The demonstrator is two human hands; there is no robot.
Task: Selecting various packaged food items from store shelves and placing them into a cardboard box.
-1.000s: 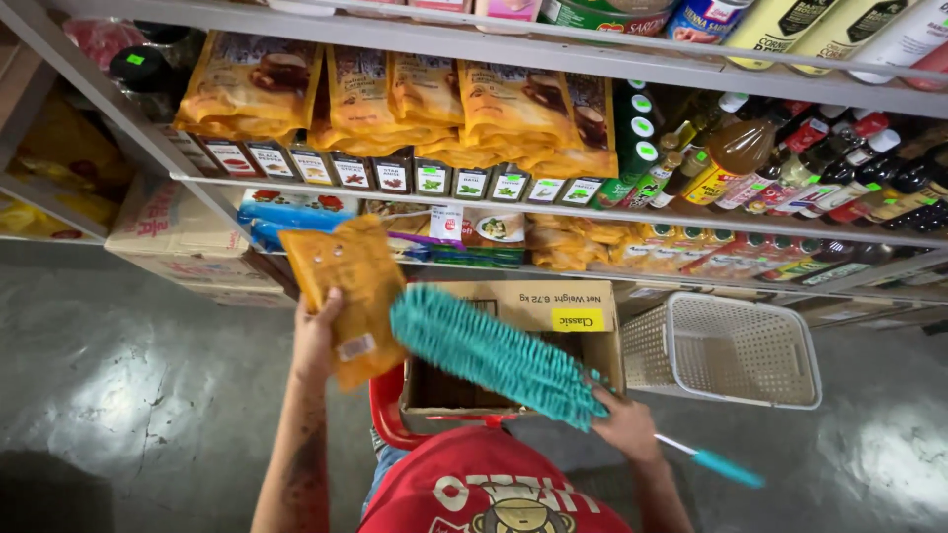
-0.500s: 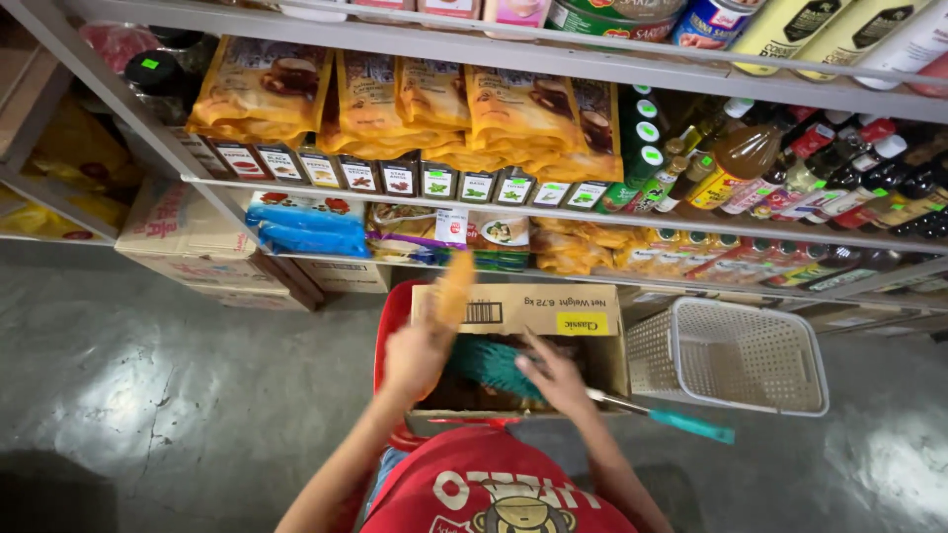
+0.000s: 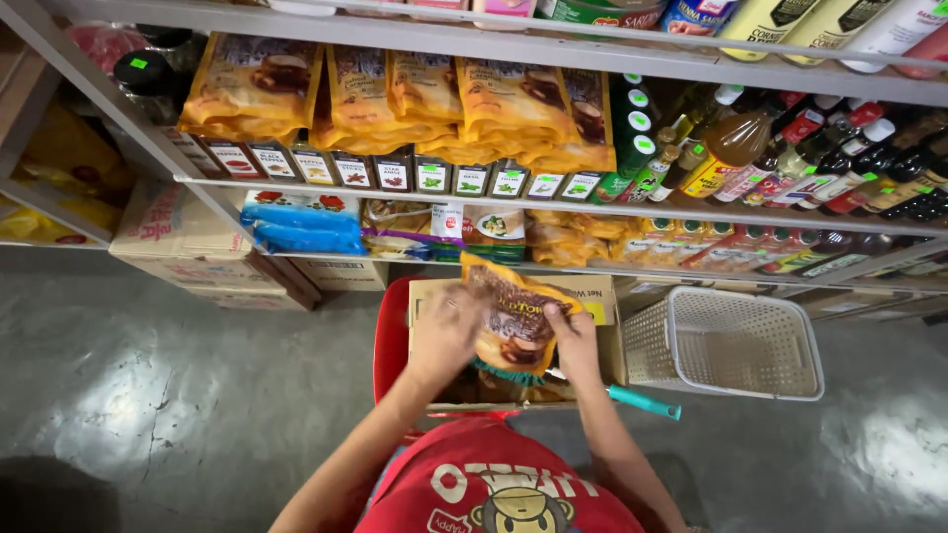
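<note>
A long metal shelf rack [image 3: 553, 49] fills the far side of the scene from left to right, its upper tier stacked with orange-yellow pouches [image 3: 395, 94] and, further right, a crowd of dark sauce bottles [image 3: 820, 158]; small spice jars [image 3: 375, 173] line the edge of the tier below the pouches, and blue packets [image 3: 296, 232] lie on the lower tier to the left. The grey concrete floor [image 3: 148, 395] spreads out beneath, with closed cardboard cartons [image 3: 178, 232] stacked on it at the left, under the rack. In the middle, near the person, an open cardboard box [image 3: 430, 301] sits on a red stool [image 3: 390, 341], of which only the left edge shows. Just to the right of the box stands a white plastic basket [image 3: 790, 370] with a perforated wall. Over the open box both hands hold one orange-and-brown pouch [image 3: 513, 321], tilted so that its top corner points to the far left. The left hand [image 3: 444, 336] is clamped on the pouch's left edge, fingers curled around it, a ring on one finger. The right hand [image 3: 576, 341] grips the pouch's right edge, thumb on the front face. Below the pouch a teal duster [image 3: 509, 373] peeks out as a fringe, and its teal handle [image 3: 644, 402] sticks out to the right past the right wrist, lying across the near rim of the box. Whether the right hand also touches the duster cannot be told. Nearest of all is the person's red shirt [image 3: 494, 484].
</note>
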